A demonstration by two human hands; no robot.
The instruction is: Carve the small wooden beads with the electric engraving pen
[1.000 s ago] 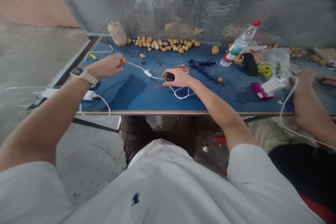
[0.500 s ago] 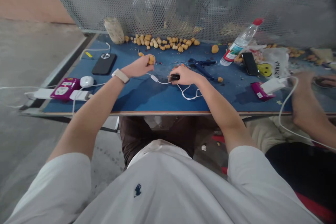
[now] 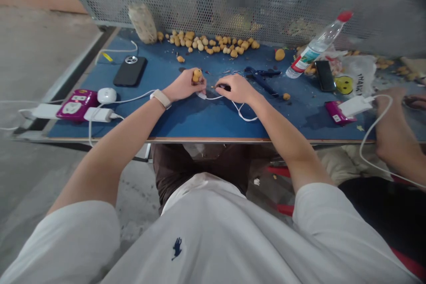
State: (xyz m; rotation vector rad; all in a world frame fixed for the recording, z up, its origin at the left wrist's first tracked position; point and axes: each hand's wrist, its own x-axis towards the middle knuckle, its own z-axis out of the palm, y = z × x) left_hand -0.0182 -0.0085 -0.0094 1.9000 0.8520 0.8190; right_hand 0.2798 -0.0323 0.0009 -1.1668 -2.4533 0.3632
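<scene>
Yellow lump (image 3: 197,75) pinched between the fingertips of the left hand (image 3: 182,87), small black handle (image 3: 223,87) pinched in the pressed-together fingers of the right hand (image 3: 238,88) just beside it, white cable (image 3: 211,97) running beneath both hands, more yellow lumps (image 3: 213,46) beyond the fingertips on a blue table (image 3: 199,122).

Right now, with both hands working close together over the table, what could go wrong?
The small dark tool in the right hand points toward the yellow lump held in the left hand, so a slip could catch that hand. The white cable lies in loose loops on the blue table by the right hand; it could snag and tug at the tool, though I cannot tell whether the two are connected.
</scene>
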